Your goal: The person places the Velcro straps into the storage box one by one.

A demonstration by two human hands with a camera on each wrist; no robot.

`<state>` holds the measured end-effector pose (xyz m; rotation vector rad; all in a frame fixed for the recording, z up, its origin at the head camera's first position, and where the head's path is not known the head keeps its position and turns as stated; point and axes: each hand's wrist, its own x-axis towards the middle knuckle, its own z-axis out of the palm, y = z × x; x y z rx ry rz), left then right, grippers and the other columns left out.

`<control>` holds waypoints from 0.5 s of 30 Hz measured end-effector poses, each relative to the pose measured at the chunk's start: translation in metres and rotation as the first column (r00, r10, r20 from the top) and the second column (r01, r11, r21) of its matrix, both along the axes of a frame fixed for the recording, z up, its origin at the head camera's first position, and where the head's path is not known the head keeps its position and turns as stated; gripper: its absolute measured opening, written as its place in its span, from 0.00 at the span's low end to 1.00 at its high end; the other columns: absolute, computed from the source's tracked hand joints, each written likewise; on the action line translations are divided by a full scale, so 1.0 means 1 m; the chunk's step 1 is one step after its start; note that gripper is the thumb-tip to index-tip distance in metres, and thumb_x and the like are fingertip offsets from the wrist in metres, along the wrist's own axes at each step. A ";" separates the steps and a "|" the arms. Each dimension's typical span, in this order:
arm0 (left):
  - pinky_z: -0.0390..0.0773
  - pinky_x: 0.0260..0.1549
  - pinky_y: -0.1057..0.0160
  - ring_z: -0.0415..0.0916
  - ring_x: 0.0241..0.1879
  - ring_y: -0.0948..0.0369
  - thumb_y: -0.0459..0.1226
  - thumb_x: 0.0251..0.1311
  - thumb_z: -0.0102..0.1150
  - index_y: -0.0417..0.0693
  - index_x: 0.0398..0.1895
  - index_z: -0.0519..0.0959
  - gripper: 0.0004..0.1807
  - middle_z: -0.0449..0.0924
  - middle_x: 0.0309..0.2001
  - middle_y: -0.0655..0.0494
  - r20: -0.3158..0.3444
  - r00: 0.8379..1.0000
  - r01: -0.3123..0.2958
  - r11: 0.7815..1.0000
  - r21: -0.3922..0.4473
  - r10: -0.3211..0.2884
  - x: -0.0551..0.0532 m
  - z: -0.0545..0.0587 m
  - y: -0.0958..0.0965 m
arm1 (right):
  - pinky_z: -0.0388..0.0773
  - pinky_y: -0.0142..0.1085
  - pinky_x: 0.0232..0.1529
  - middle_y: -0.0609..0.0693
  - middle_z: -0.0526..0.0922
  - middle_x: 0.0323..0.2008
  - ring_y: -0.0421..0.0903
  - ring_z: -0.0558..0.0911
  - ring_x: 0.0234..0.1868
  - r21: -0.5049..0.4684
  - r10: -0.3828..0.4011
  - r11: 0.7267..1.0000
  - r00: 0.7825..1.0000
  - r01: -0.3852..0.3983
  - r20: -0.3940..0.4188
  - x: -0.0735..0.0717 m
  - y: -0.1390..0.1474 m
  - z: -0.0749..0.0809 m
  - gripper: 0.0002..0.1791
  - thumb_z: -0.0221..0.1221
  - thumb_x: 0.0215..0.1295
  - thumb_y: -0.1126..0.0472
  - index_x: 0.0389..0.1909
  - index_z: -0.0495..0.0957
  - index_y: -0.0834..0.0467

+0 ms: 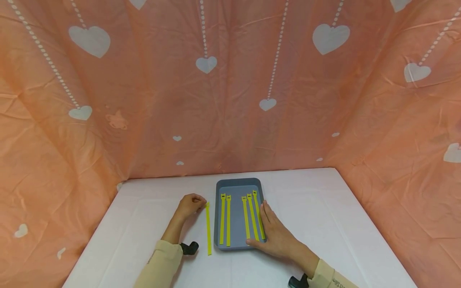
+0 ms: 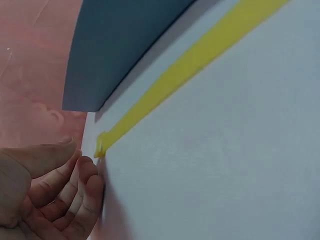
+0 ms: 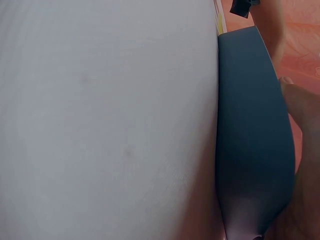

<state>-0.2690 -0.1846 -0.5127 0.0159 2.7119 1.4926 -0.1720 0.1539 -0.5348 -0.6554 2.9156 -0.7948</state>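
A yellow cable strap (image 1: 208,230) with a wider head lies lengthwise on the white table, left of a blue-grey tray (image 1: 238,182). My left hand (image 1: 191,204) is at the strap's far end. In the left wrist view, the loosely bent fingers and thumb stop just short of the strap's head (image 2: 100,145). Inside the tray are two yellow straps (image 1: 228,222) on the left and three more straps (image 1: 252,218) on the right, slotted heads away from me. My right hand (image 1: 279,236) rests against the tray's near right corner, fingers straight along its side, thumb over the near rim.
The white table (image 1: 317,208) is bounded at the back and sides by an orange curtain (image 1: 234,132) with pale hearts. Black wrist mounts (image 1: 189,248) sit under both cuffs. In the right wrist view the tray's outer wall (image 3: 252,130) stands along the right.
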 end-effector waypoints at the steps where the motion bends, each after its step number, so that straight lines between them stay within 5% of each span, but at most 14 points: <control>1: 0.77 0.28 0.66 0.79 0.28 0.60 0.31 0.71 0.66 0.30 0.42 0.86 0.08 0.86 0.30 0.47 0.004 1.000 -0.005 1.000 -0.009 0.005 0.000 -0.001 0.000 | 0.54 0.56 0.83 0.64 0.35 0.87 0.60 0.43 0.87 0.000 0.000 1.000 1.000 0.000 0.000 0.000 0.000 0.000 0.71 0.62 0.65 0.23 0.85 0.41 0.69; 15: 0.80 0.38 0.62 0.79 0.34 0.61 0.31 0.63 0.72 0.32 0.42 0.85 0.09 0.86 0.33 0.50 -0.017 1.000 -0.001 0.998 -0.063 0.000 0.001 -0.010 -0.001 | 0.54 0.55 0.83 0.65 0.35 0.87 0.60 0.43 0.87 0.009 0.001 1.000 1.000 -0.001 -0.010 0.000 0.000 -0.001 0.71 0.63 0.65 0.23 0.85 0.41 0.70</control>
